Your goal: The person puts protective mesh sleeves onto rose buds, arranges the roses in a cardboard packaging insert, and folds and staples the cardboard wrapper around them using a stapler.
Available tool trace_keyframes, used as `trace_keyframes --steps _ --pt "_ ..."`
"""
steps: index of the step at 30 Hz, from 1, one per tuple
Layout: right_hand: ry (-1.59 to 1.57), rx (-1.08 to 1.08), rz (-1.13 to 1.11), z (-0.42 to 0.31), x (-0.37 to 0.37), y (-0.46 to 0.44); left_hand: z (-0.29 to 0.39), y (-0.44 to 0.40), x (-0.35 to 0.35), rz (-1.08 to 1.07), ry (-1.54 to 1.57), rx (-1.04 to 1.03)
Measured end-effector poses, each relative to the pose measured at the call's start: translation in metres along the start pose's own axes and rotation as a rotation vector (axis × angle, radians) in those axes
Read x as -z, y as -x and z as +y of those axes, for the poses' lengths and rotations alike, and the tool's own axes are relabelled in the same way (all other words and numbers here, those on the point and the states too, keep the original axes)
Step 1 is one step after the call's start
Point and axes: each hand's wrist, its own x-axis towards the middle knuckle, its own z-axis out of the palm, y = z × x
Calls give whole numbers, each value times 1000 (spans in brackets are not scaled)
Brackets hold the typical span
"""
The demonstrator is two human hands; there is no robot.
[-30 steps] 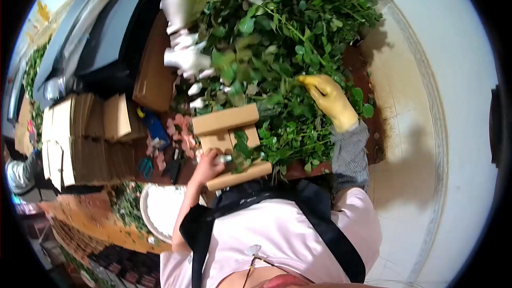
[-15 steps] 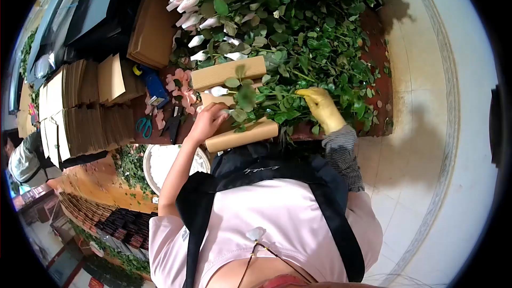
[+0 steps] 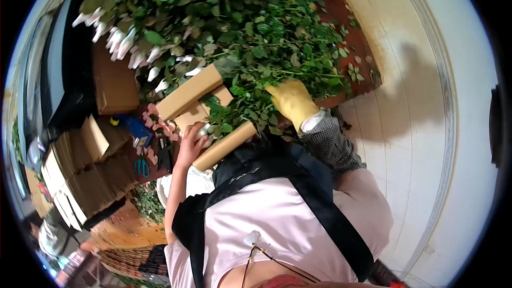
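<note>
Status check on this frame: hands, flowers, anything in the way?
Left hand at a white bud inside the cardboard wrap; grip unclear. Gloved right hand at leafy stems, grip unclear. Scissors and blue dispenser off left, apart from both hands.

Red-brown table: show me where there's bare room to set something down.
A narrow strip of table right of the leafy stems has bare spots among loose leaves; past its edge, the floor is open. Crowded: around the left hand, with cardboard, pink petals and scissors nearby.

Flower workshop: heaped leafy stems (image 3: 266,48), white-covered buds (image 3: 121,44), stacked cardboard (image 3: 88,168).
</note>
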Motion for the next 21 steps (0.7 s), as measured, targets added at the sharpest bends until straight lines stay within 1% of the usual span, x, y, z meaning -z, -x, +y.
trace_keyframes --steps 1,2,3,4,5,7,8,10,11,13,14,15,16,17,18,19,20,21 --pt "-163 -3 103 -15 41 3 -5 -1 -3 17 12 11" --pt "-194 48 334 -16 31 -13 -1 -4 -4 44 -26 -4" --pt "-175 25 454 -15 11 -39 -4 -7 -5 79 -102 -60" --pt "40 7 608 -11 -22 -64 5 -9 -6 73 -107 -48" --pt "116 -58 729 -8 -53 -80 14 -11 -5 69 -114 -34" --pt "-88 -134 261 3 -94 -110 11 -11 -3 24 -219 -81" --pt "-87 -138 273 7 -92 -112 8 -12 -3 33 -261 -135" --pt "-234 -229 563 12 -78 -104 6 -14 -4 66 -314 -222" --pt "-281 -314 664 19 -67 -95 2 -12 -5 81 -358 -251" --pt "-311 -324 809 29 -23 -68 8 -10 -7 114 -377 -229" --pt "-469 -200 889 32 -8 -60 10 -10 -6 141 -400 -220" --pt "-629 -72 961 34 7 -51 5 -9 -8 142 -337 -190" --pt "-775 -11 774 31 23 -38 0 -8 -9 138 -310 -201" --pt "-828 128 658 30 28 -33 -2 -8 -8 136 -284 -212" --pt "-741 201 567 23 26 -27 2 -9 -8 161 -281 -237" --pt "-655 276 475 16 23 -24 -7 -7 -11 176 -145 -104" --pt "-415 367 512 11 -2 -32 -17 -1 -11 198 -154 -77" --pt "-333 378 516 1 -22 -36 -4 -3 -9 172 -182 -73"
